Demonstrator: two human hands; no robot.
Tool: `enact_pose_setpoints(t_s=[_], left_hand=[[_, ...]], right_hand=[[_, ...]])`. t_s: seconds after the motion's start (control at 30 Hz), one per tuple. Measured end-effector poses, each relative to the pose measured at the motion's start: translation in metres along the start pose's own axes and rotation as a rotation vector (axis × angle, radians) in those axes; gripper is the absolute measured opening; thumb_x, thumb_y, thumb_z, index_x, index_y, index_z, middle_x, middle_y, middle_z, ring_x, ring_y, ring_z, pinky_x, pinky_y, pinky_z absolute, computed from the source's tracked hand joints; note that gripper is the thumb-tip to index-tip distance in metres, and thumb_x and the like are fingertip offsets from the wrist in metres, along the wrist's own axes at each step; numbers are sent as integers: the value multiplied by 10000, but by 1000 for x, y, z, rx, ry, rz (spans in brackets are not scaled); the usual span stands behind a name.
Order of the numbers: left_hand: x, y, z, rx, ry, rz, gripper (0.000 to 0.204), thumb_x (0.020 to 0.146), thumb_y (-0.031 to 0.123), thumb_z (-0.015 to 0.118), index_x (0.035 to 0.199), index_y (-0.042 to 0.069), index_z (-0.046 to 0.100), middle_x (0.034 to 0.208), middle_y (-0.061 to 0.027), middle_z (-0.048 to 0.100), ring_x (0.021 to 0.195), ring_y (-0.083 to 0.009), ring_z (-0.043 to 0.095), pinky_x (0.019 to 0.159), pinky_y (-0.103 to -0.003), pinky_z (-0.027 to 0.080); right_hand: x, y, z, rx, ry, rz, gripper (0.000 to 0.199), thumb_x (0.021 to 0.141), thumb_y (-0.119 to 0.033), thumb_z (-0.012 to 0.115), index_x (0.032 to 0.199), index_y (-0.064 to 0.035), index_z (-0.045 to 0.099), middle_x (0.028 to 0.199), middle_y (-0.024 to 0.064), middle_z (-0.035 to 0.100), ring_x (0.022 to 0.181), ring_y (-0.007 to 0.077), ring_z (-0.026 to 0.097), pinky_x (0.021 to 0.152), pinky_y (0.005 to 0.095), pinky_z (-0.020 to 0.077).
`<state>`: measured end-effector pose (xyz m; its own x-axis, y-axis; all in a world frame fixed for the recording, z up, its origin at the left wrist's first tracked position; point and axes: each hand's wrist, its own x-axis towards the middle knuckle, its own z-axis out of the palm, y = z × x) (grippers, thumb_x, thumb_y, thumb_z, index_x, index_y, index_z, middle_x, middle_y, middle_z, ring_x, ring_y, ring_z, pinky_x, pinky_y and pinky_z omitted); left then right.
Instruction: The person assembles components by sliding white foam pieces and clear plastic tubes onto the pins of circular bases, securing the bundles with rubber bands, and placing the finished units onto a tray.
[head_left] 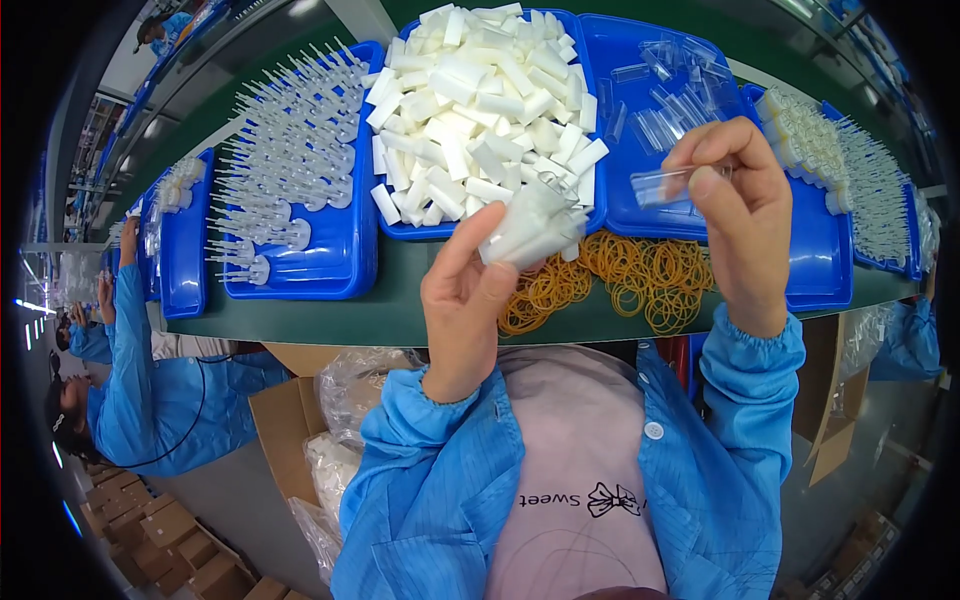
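My left hand (pixel 462 295) is closed round a bundle of translucent whitish plastic pieces (pixel 537 222), pinched between thumb and fingers. The bundle is held over the near edge of a blue tray heaped with white foam-like blocks (pixel 480 105). My right hand (pixel 745 215) pinches a clear plastic tube (pixel 660 187) between thumb and forefinger, lying roughly sideways. Behind that hand, similar clear tubes (pixel 672 118) lie loose in another blue tray (pixel 605 60). Below the bundle, yellow-brown rubber bands (pixel 650 270) are piled on the green table (pixel 420 290).
To the left, a blue tray (pixel 340 265) carries rows of white parts with thin upright stems (pixel 290 140). More trays of white parts (pixel 800 135) stand right. An open cardboard box with plastic bags (pixel 365 395) sits below the table. At left, a co-worker in blue (pixel 165 390) works.
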<state>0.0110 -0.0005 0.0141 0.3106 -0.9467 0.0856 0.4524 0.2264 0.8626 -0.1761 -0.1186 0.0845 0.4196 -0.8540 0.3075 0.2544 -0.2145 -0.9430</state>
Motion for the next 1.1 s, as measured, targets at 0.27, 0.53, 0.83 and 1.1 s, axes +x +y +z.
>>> enact_pose_setpoints(t_s=[0.27, 0.53, 0.83, 1.1], left_hand=[[-4, 6, 1, 361, -31, 329, 526, 804, 93, 711, 1260, -46, 488, 1254, -145, 460, 1121, -226, 512, 934, -329, 454], [-6, 7, -2, 384, -61, 378, 517, 774, 57, 726, 1236, -42, 516, 1244, -163, 471, 1123, -224, 512, 938, -326, 453], [-6, 10, 1, 392, -57, 370, 528, 741, 37, 746, 1217, -39, 533, 1243, -165, 473, 1122, -229, 515, 937, -329, 456], [-10, 21, 5, 699, -115, 579, 492, 675, 10, 775, 1137, -2, 607, 1172, -173, 521, 1039, -261, 575, 854, -338, 515]], right_hand=[[-13, -5, 20, -180, -17, -58, 284, 768, -8, 709, 997, 4, 542, 909, 68, 598, 845, 114, 583, 768, 237, 473], [-14, -5, 13, -236, 4, -117, 272, 749, -36, 738, 959, -4, 569, 894, 58, 605, 821, 120, 584, 758, 247, 471], [-17, -4, 23, -322, -90, -68, 229, 723, -58, 755, 890, -11, 605, 860, 63, 615, 808, 128, 603, 721, 247, 480], [-29, -5, 28, -236, 3, -61, 264, 714, -49, 768, 917, -9, 603, 868, 67, 617, 789, 119, 607, 711, 236, 480]])
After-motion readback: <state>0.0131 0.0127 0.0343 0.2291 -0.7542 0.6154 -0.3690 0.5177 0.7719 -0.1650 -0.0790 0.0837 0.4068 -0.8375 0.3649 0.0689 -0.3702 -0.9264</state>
